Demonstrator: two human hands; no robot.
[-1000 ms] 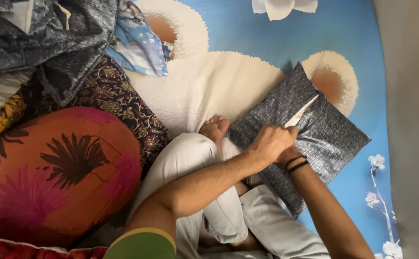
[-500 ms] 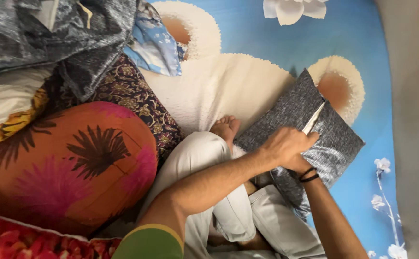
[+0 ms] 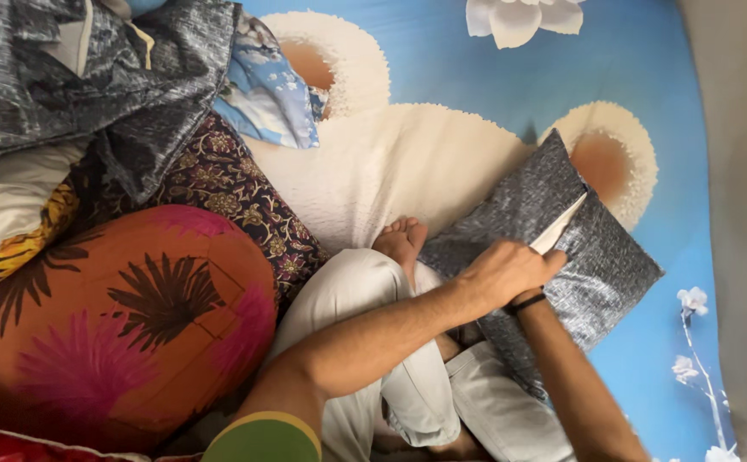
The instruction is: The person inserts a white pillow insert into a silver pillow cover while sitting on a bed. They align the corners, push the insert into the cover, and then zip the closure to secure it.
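Note:
A grey speckled cushion (image 3: 561, 231) lies on the blue flowered bedsheet (image 3: 442, 77) beside my crossed legs in white trousers (image 3: 365, 282). A slit in its cover shows a strip of white filling (image 3: 561, 231). My left hand (image 3: 506, 272) rests on the cushion at the lower end of that slit, fingers curled on the cover's edge. My right hand is hidden beneath the left hand; only its forearm with a black wristband (image 3: 529, 301) shows. My bare foot (image 3: 401, 239) touches the cushion's left edge.
A large orange and pink bolster (image 3: 125, 325) with dark palm prints lies at the left. Behind it are a maroon patterned pillow (image 3: 228, 188), a grey speckled cover (image 3: 91, 77), a blue floral cloth (image 3: 271, 94) and a white and yellow pillow (image 3: 5, 222). A grey wall (image 3: 741, 171) borders the right.
The view has shifted a little, so the cushion sits further right. My left hand has slid slightly along the slit; the cushion stays in place.

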